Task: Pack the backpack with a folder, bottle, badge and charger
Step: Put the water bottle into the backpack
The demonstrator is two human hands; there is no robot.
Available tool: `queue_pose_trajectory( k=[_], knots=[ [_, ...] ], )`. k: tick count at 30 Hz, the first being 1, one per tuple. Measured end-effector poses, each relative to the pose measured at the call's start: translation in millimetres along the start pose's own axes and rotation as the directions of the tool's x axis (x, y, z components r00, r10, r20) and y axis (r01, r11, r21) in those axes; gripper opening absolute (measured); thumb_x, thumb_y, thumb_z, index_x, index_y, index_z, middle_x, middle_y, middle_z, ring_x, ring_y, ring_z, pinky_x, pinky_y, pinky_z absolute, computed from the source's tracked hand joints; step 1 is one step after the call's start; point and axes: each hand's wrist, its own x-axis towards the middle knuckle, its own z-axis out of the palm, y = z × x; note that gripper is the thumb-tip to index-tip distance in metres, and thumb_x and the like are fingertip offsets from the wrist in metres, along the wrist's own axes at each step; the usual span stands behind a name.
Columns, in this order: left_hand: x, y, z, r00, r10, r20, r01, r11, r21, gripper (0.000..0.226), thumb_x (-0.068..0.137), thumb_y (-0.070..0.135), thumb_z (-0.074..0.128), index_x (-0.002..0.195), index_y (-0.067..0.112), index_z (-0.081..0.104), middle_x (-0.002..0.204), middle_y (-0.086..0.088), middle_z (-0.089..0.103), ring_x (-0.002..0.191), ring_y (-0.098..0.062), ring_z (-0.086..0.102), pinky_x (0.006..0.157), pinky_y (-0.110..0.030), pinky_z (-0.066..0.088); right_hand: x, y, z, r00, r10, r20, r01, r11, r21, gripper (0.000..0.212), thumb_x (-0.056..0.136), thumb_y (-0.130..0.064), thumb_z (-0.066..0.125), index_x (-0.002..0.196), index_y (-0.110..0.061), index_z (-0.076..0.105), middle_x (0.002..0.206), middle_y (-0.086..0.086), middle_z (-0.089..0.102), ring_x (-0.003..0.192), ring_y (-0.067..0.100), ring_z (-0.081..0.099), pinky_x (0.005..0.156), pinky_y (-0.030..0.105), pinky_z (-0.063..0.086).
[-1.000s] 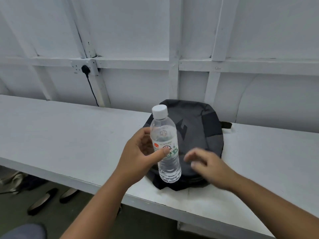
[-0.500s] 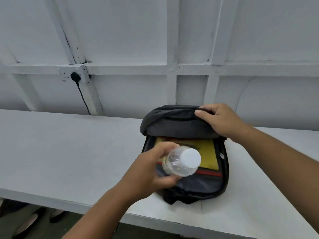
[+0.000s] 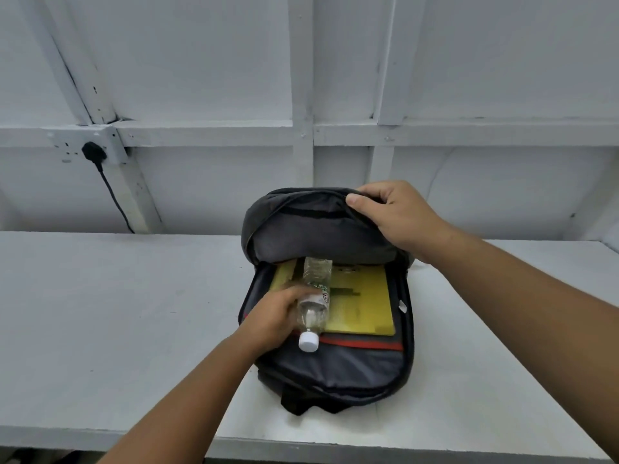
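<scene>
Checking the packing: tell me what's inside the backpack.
In the open backpack lies a yellow folder, and on it the bottle, gripped by the left hand. The raised flap hides the rest.

Backpack (image 3: 335,366): dark grey and black, lies flat on its back, main compartment unzipped, front flap (image 3: 311,226) lifted away from the body and folded back toward the wall.
Folder (image 3: 361,303): yellow, flat inside the open compartment, a red edge just below its near side.
Bottle (image 3: 315,301): clear plastic, white cap, green-printed label; lies on its side over the folder's left part, cap pointing toward the near edge, base under the raised flap.
</scene>
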Motion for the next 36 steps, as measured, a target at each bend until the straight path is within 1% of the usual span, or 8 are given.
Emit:
queue_pose_trajectory(
  k=[5,10,17,22,27,30,34,36],
  knots=[
    [12.0,19.4,14.1,0.990,-0.118,0.072,0.118,0.993,0.014,0.065,0.083,0.059,0.063,0.142,0.039,0.044,0.133,0.007,0.062,0.119,-0.015,0.060,0.099,-0.034,0.050,-1.2,-6.1,3.8,1.000,-0.003,0.005,0.003,1.000,0.016,0.023,0.100,-0.033,0.060,0.098,-0.020,0.079,0.088,0.000,0.077,0.083,0.015,0.072,0.071,0.026,0.053],
    [54.1,41.1,34.2,0.978,-0.114,0.177,0.093,0.988,0.123,0.061,0.089,0.036,0.059,0.147,0.036,0.037,0.141,-0.004,0.056,0.124,-0.027,0.056,0.100,-0.037,0.049,-1.8,-14.1,5.6,1.000,0.002,0.021,-0.002,1.000,0.024,0.023,0.100,-0.032,0.060,0.097,-0.020,0.079,0.085,-0.005,0.076,0.075,0.004,0.069,0.065,0.015,0.050],
    [115.5,51.4,75.5,0.987,-0.116,0.112,0.110,0.992,0.059,0.039,0.092,0.036,0.061,0.126,0.016,0.059,0.128,-0.009,0.064,0.118,-0.029,0.059,0.083,-0.028,0.042,-5.1,-18.1,9.9,0.999,0.021,0.032,-0.022,0.999,0.034,0.023,0.099,-0.035,0.060,0.098,-0.021,0.079,0.087,-0.002,0.077,0.085,0.016,0.073,0.082,0.038,0.057],
    [142.1,52.2,75.3,0.979,-0.202,-0.016,0.201,0.957,0.208,0.068,0.102,0.051,0.041,0.159,0.019,0.020,0.164,-0.009,0.024,0.148,-0.030,0.026,0.117,-0.040,0.023,-9.0,-21.3,9.6,0.998,0.004,0.056,-0.004,1.000,-0.007,0.024,0.100,-0.036,0.059,0.100,-0.021,0.078,0.089,-0.004,0.077,0.087,0.013,0.072,0.084,0.039,0.059],
    [74.9,59.4,69.9,0.979,-0.201,0.023,0.170,0.880,0.443,0.047,0.098,0.051,0.042,0.131,0.020,0.055,0.125,-0.006,0.064,0.116,-0.028,0.061,0.090,-0.037,0.048,-12.8,-13.3,0.8,0.999,0.004,0.035,-0.004,1.000,-0.004,0.025,0.101,-0.033,0.058,0.099,-0.019,0.078,0.090,0.002,0.077,0.087,0.018,0.072,0.086,0.045,0.058],
    [62.9,56.8,77.3,0.962,-0.272,-0.010,0.241,0.836,0.493,0.051,0.101,0.044,0.041,0.141,0.012,0.046,0.133,-0.012,0.059,0.122,-0.032,0.057,0.100,-0.043,0.044,-17.3,-11.1,3.9,0.999,-0.001,0.035,0.002,1.000,-0.024,0.024,0.100,-0.032,0.059,0.096,-0.018,0.078,0.086,0.002,0.077,0.083,0.019,0.071,0.081,0.042,0.057],
    [97.0,40.8,79.1,0.946,-0.323,0.006,0.302,0.892,0.337,0.047,0.103,0.048,0.030,0.115,0.018,0.064,0.124,-0.011,0.067,0.116,-0.032,0.060,0.101,-0.045,0.045,-22.6,-11.5,13.6,0.999,0.007,0.043,-0.004,0.997,-0.075,0.023,0.099,-0.037,0.059,0.097,-0.025,0.078,0.088,-0.007,0.077,0.087,0.010,0.071,0.085,0.040,0.058],
    [107.6,36.9,80.3,0.956,-0.292,-0.005,0.281,0.914,0.293,0.044,0.102,0.047,0.034,0.131,0.022,0.056,0.141,-0.008,0.057,0.130,-0.030,0.050,0.108,-0.042,0.038,-25.6,-12.7,14.2,0.999,0.021,0.046,-0.017,0.997,-0.080,0.022,0.099,-0.036,0.059,0.098,-0.024,0.078,0.090,-0.008,0.077,0.088,0.008,0.070,0.085,0.035,0.058]
  ],
)
